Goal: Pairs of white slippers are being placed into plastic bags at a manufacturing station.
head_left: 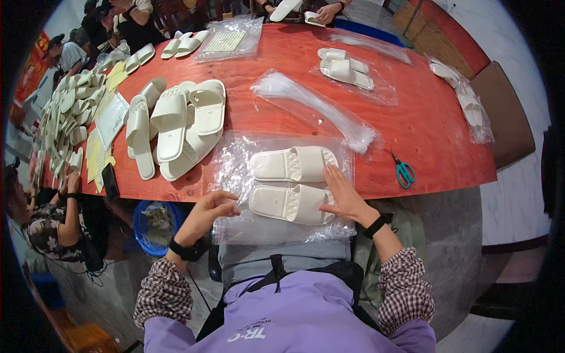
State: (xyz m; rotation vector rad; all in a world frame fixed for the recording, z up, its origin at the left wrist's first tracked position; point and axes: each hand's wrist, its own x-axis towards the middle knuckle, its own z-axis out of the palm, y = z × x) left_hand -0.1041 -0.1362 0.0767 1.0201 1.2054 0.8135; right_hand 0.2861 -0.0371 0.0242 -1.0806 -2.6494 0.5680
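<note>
In front of me lies a pair of cream slippers, the upper one [272,165] and the lower one [272,202] side by side with toes to the right. They lie on or in a clear plastic bag [232,159] that overhangs the table's near edge; which of the two I cannot tell. My right hand [347,197] rests over the slippers' straps at the toe end, fingers straight and thumb spread. Left of the slippers, my left hand [210,215] hovers at the bag's left side, thumb apart from the fingers, with nothing visible in it.
Loose slippers [170,126] are piled left of the bag on the red table [435,153]. Beyond lies a stack of clear bags [312,106]; teal-handled scissors [405,173] lie at right. A blue bin [138,220] stands below the edge. Co-workers sit left and opposite.
</note>
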